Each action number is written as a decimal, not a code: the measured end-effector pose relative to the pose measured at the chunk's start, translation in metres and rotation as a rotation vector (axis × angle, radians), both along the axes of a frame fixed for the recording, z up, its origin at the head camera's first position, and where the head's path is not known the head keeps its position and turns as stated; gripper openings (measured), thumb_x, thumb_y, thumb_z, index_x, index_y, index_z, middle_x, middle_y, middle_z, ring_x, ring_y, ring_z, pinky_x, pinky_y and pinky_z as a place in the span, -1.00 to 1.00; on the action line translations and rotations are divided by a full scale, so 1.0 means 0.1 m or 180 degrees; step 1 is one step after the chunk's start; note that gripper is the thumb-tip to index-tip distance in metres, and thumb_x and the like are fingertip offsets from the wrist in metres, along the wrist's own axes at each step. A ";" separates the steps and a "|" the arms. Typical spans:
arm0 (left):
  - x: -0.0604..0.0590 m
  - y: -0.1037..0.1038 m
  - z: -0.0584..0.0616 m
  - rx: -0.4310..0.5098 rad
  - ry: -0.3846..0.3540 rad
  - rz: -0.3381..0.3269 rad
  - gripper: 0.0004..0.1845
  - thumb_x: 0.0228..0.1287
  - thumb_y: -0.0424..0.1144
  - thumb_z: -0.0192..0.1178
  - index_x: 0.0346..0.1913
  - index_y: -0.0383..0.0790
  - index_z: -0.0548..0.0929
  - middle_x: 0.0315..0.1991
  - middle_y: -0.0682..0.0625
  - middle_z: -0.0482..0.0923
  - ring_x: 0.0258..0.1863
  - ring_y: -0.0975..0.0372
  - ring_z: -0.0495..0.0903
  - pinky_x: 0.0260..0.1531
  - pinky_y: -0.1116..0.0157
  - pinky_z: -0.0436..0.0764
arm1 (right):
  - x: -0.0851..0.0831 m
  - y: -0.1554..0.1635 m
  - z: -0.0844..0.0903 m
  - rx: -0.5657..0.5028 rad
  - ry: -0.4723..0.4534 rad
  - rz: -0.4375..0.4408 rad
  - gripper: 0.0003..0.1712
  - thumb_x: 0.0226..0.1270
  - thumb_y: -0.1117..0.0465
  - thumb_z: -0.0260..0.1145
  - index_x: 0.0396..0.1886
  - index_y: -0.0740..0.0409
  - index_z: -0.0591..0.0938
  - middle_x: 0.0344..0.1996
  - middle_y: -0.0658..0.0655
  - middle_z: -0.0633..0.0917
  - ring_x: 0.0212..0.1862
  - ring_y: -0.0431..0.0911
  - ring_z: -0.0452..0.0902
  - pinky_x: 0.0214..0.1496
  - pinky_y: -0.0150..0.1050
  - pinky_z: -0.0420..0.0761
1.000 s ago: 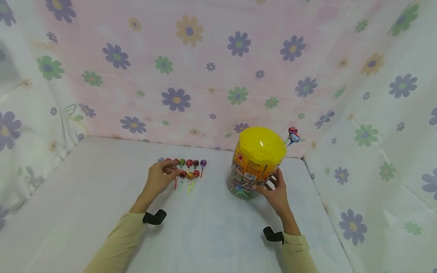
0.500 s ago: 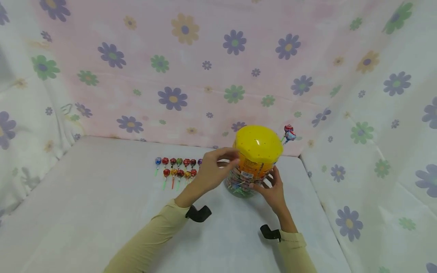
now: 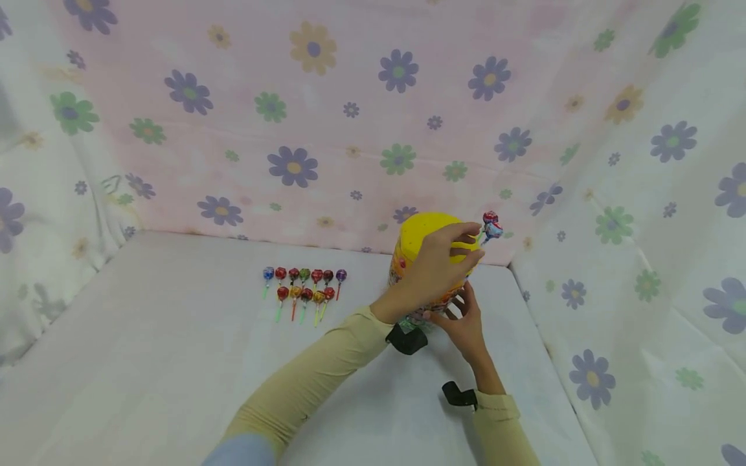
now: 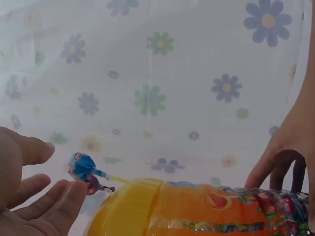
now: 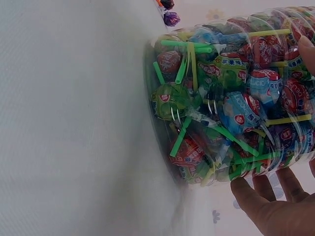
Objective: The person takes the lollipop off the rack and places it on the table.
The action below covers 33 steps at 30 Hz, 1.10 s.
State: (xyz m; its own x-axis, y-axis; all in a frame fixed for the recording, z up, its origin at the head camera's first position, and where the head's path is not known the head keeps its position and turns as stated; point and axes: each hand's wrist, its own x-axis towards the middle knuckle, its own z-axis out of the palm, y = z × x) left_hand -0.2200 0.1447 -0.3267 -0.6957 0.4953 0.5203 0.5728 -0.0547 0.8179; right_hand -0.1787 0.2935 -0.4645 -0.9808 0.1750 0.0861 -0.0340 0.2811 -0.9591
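A clear candy jar (image 5: 221,98) full of wrapped lollipops stands upright on the table, topped by a yellow lid (image 3: 421,228). My right hand (image 3: 468,333) grips its side, thumb at the front and fingers round the right. Two lollipops, a blue one (image 4: 82,166) and a dark red-purple one below it, stick out at the lid's far side. Over the lid reaches my left hand (image 3: 434,265), thumb and fingers spread apart beside those lollipop heads. In the left wrist view, a gap shows between the thumb and the blue one; whether a fingertip touches the lower one I cannot tell.
Left of the jar, loose lollipops lie in two rows on the white table, a back row (image 3: 304,274) and a front row (image 3: 306,295). Flower-patterned cloth (image 3: 338,129) rises behind and on both sides. Each wrist wears a black camera mount (image 3: 459,394).
My left hand has left the front row of lollipops, where another now lies at its left end, and crossed right over the jar's lid. The right hand keeps its hold on the jar.
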 end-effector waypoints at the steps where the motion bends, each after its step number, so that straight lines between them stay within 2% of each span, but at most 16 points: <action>1: -0.02 0.04 0.02 -0.0072 -0.0052 -0.0021 -0.51 0.44 -0.36 0.24 0.37 -0.39 0.46 0.28 -0.19 0.53 0.22 0.09 0.59 0.17 0.47 0.57 | 0.00 0.01 0.00 0.0001 -0.0001 -0.0006 0.16 0.18 0.22 0.58 0.63 -0.01 0.06 0.49 0.27 0.29 0.49 0.27 0.24 0.49 0.19 0.34; 6: -0.11 0.20 0.08 -0.0396 -0.0164 -0.0057 -0.48 0.46 -0.35 0.22 0.41 -0.36 0.42 0.28 -0.18 0.54 0.24 0.07 0.59 0.18 0.49 0.55 | 0.00 0.02 -0.02 -0.0071 -0.0065 -0.0015 0.19 0.18 0.35 0.54 0.66 0.00 0.02 0.49 0.29 0.27 0.49 0.27 0.24 0.48 0.15 0.35; 10: -0.18 0.31 0.10 -0.0381 -0.0076 -0.0012 -0.53 0.44 -0.40 0.22 0.35 -0.40 0.47 0.15 -0.19 0.63 0.11 0.11 0.66 0.11 0.53 0.58 | 0.01 0.03 -0.01 -0.0177 -0.0061 0.0000 0.20 0.15 0.51 0.44 0.66 0.07 -0.03 0.49 0.35 0.24 0.50 0.30 0.21 0.49 0.18 0.30; 15: -0.24 0.41 0.11 -0.0156 0.0141 0.0138 -0.66 0.39 -0.46 0.25 0.19 -0.40 0.59 0.02 -0.15 0.71 -0.05 0.22 0.71 0.00 0.59 0.59 | 0.01 0.02 0.01 -0.0186 0.0006 0.0039 0.19 0.14 0.51 0.45 0.65 0.09 0.00 0.47 0.37 0.26 0.49 0.32 0.22 0.51 0.21 0.27; 19: -0.23 0.41 0.15 0.0299 0.0257 0.0128 -0.67 0.38 -0.45 0.26 0.17 -0.39 0.59 -0.01 -0.18 0.71 -0.03 0.19 0.72 0.03 0.56 0.61 | 0.00 0.02 0.02 -0.0166 0.0088 0.0059 0.15 0.16 0.48 0.47 0.64 0.10 0.04 0.44 0.38 0.29 0.47 0.33 0.24 0.50 0.23 0.28; 22: -0.19 0.33 0.20 0.0601 0.0263 0.0110 -0.65 0.39 -0.44 0.26 0.20 -0.37 0.58 0.00 -0.20 0.69 -0.02 0.14 0.71 0.01 0.51 0.64 | 0.00 0.00 0.02 -0.0135 0.0068 0.0043 0.15 0.16 0.50 0.45 0.64 0.09 0.03 0.44 0.38 0.28 0.48 0.33 0.23 0.48 0.23 0.30; 26: -0.12 0.14 0.20 0.0694 0.0225 0.0170 -0.62 0.40 -0.40 0.27 0.23 -0.32 0.61 -0.01 -0.18 0.70 -0.06 0.15 0.72 -0.06 0.48 0.68 | 0.01 -0.01 0.01 -0.0063 0.0004 -0.0006 0.16 0.18 0.41 0.51 0.65 0.04 0.03 0.46 0.34 0.28 0.49 0.31 0.22 0.47 0.20 0.33; 30: -0.09 -0.13 0.08 0.0765 0.0249 0.0263 -0.62 0.36 -0.39 0.32 0.21 -0.36 0.64 -0.04 -0.19 0.70 -0.13 0.14 0.74 -0.11 0.41 0.72 | 0.02 -0.01 0.00 0.0006 0.0018 -0.0026 0.17 0.18 0.29 0.57 0.64 -0.01 0.06 0.47 0.29 0.29 0.50 0.28 0.24 0.47 0.19 0.35; 33: -0.09 -0.36 -0.07 0.0811 0.0265 0.0426 -0.63 0.32 -0.41 0.35 0.17 -0.41 0.67 -0.06 -0.22 0.71 -0.18 0.08 0.75 -0.14 0.35 0.75 | 0.02 0.00 0.00 0.0034 0.0031 -0.0021 0.17 0.18 0.27 0.57 0.64 0.00 0.05 0.47 0.29 0.29 0.50 0.28 0.23 0.48 0.20 0.34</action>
